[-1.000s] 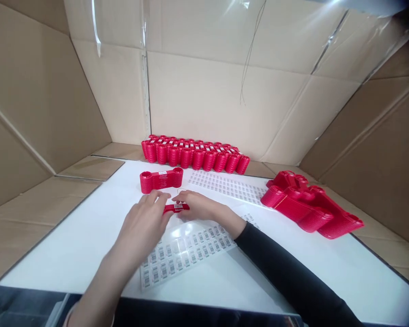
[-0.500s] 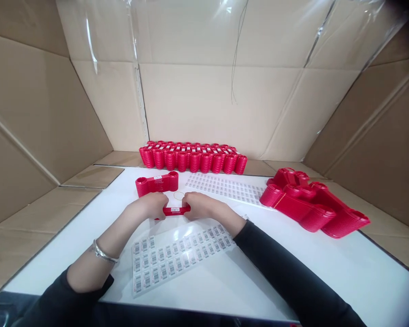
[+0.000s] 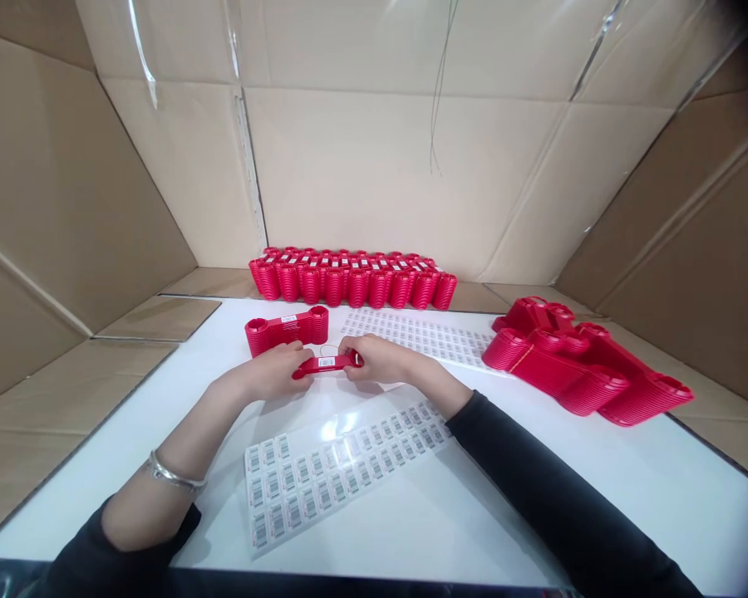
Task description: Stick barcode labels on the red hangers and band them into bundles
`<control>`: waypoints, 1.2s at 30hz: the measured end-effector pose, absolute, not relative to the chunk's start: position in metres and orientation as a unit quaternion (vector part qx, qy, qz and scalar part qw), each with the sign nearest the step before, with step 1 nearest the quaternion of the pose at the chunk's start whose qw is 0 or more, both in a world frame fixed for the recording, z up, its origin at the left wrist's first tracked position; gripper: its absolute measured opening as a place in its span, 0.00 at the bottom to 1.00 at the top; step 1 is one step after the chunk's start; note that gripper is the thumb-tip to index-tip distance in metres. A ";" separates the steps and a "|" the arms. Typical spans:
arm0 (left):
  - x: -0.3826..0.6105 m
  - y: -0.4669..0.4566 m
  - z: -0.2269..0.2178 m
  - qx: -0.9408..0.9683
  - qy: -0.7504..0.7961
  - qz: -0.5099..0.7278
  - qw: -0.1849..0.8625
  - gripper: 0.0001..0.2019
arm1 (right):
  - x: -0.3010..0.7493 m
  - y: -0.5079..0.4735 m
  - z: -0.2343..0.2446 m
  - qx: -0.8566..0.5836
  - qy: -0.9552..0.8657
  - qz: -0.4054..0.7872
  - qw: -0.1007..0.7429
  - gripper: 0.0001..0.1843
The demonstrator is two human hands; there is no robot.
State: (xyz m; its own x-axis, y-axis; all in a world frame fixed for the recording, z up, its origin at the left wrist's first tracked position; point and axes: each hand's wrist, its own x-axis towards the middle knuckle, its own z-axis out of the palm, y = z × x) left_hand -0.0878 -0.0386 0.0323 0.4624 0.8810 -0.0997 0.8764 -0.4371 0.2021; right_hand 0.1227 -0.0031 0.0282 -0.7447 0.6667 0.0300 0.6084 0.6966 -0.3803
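Both hands hold one flat red plastic piece (image 3: 327, 363) with a white barcode label on its top, a little above the white table (image 3: 162, 432). My left hand (image 3: 273, 370) grips its left end with curled fingers. My right hand (image 3: 377, 359) pinches its right end. Just behind it lies a short stack of the same red pieces (image 3: 286, 329), the top one labelled. A sheet of barcode stickers (image 3: 337, 469) lies on the table in front of my hands.
A long row of stacked labelled red pieces (image 3: 352, 281) runs along the back wall. A leaning pile of red pieces (image 3: 589, 365) lies at the right. A second sticker sheet (image 3: 420, 335) lies behind my right hand. Cardboard walls (image 3: 56, 208) enclose the table.
Both hands closed on the ends of the red piece and lifted it slightly up and to the right. The camera view has shifted.
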 end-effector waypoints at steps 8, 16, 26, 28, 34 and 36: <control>-0.102 -0.040 0.056 0.851 0.508 0.112 0.077 0.10 | 0.115 0.008 0.049 -0.271 -0.938 0.165 0.144 0.07; -0.140 -0.019 0.063 0.796 0.560 0.229 -0.017 0.18 | 0.065 0.056 0.083 -0.270 -0.938 0.141 0.166 0.04; -0.149 -0.015 0.043 0.781 0.577 0.233 0.059 0.19 | 0.063 0.074 0.061 -0.244 -0.925 0.253 0.143 0.11; -0.146 -0.016 0.039 0.771 0.575 0.265 0.077 0.20 | 0.068 0.073 0.058 -0.246 -0.918 0.261 0.168 0.14; -0.129 -0.010 0.018 0.674 0.577 0.441 0.134 0.17 | 0.074 0.071 0.045 -0.258 -0.903 0.277 0.204 0.18; -0.124 -0.006 0.010 0.618 0.582 0.505 0.155 0.17 | 0.073 0.071 0.040 -0.266 -0.899 0.279 0.208 0.20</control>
